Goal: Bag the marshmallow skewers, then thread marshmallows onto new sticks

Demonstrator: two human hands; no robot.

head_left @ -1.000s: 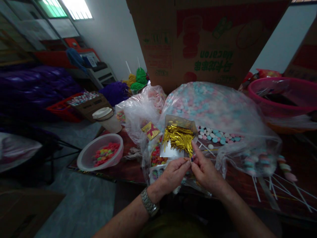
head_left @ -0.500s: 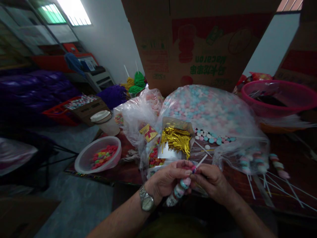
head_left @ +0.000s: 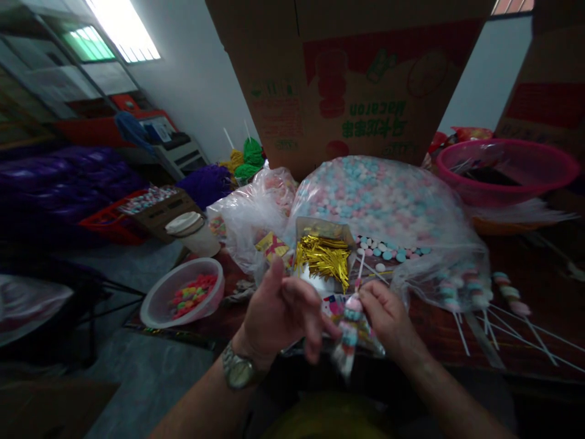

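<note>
My right hand (head_left: 386, 314) pinches a candy skewer (head_left: 351, 329) at its neck, with the white stick pointing up and the pink and blue candies hanging below in clear film. My left hand (head_left: 278, 311) is open and blurred, its fingers spread just left of the skewer and touching nothing I can make out. Behind the hands lies a packet of gold twist ties (head_left: 322, 259). A large clear bag of pink and blue candies (head_left: 379, 201) rests beyond it.
A pale bowl of coloured candies (head_left: 183, 297) stands left on the wooden table (head_left: 439, 323). Finished candy skewers (head_left: 512, 296) lie right, by a pink basin (head_left: 503, 171). A tall printed cardboard box (head_left: 342, 79) stands behind, and a plastic bag (head_left: 251, 219) sits left.
My left hand has let go of the skewer and moved left, fingers spreading. The skewer now hangs from my right hand, stick up. The view has shifted slightly.
</note>
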